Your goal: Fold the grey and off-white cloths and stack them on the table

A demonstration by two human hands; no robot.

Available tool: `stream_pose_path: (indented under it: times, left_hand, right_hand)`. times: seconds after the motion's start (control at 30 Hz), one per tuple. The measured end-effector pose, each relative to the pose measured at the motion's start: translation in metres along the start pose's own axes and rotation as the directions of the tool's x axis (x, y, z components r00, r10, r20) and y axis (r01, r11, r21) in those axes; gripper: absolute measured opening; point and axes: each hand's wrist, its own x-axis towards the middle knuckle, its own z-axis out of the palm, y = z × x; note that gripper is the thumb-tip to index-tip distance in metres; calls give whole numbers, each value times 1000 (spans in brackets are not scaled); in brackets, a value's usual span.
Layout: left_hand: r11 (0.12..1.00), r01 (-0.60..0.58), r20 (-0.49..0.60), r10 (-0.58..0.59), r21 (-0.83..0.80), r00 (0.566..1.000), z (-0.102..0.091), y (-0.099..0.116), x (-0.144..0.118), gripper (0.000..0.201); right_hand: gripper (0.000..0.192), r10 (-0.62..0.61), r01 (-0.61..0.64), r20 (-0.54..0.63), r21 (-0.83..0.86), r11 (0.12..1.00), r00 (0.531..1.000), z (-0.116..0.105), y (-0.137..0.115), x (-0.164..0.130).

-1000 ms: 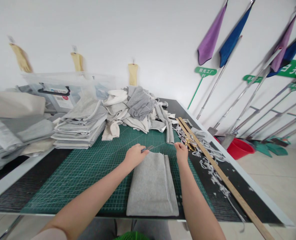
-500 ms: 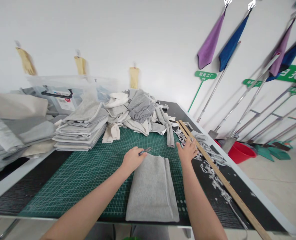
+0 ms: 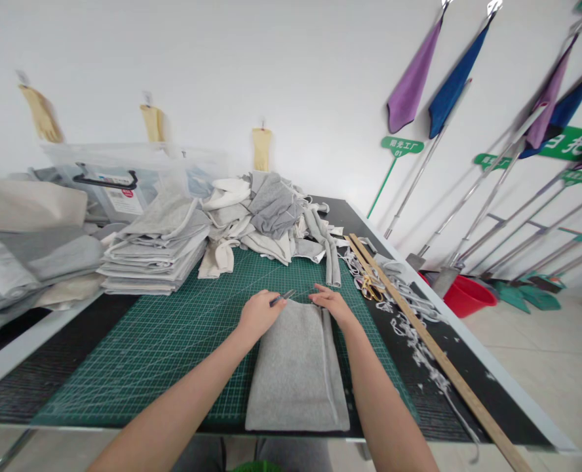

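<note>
A folded grey cloth piece [image 3: 295, 367] lies on the green cutting mat [image 3: 173, 341], its far edge between both hands. My left hand [image 3: 259, 313] rests at the cloth's far left corner and grips a small grey thread snipper [image 3: 282, 298] whose tip points right. At the cloth's far right corner my right hand [image 3: 333, 303] lies flat with spread fingers, holding nothing, next to the cloth's stitched seam.
A stack of folded grey cloths [image 3: 158, 252] and a loose heap of cloth [image 3: 271, 216] sit at the mat's far side. Gold scissors [image 3: 369, 286], cut scraps [image 3: 413, 334] and a long wooden ruler [image 3: 433, 354] lie on the right. A clear bin [image 3: 118, 174] stands at the back left.
My right hand left the scissors area on the right and came back left onto the cloth's far right corner. The left hand stayed in place with the snipper.
</note>
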Motion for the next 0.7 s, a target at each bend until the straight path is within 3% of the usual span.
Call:
stream_pose_path:
  times: [0.2,0.5,0.7]
  left_hand:
    - [1000,-5,-7,5,-2,1000,0,-1,-1,26]
    - [999,-39,-25,39,-6,999,2,-3,-2,27]
    - [995,-102,-57,103,21,993,4,10,-2,28]
  right_hand:
    - [19,8,-7,50,-7,1000,999,-1,3,-2]
    - [10,6,-5,23,-52,999,1000,2,10,1]
    - [13,-13,13,-14,-1,1000,1000,6,10,2]
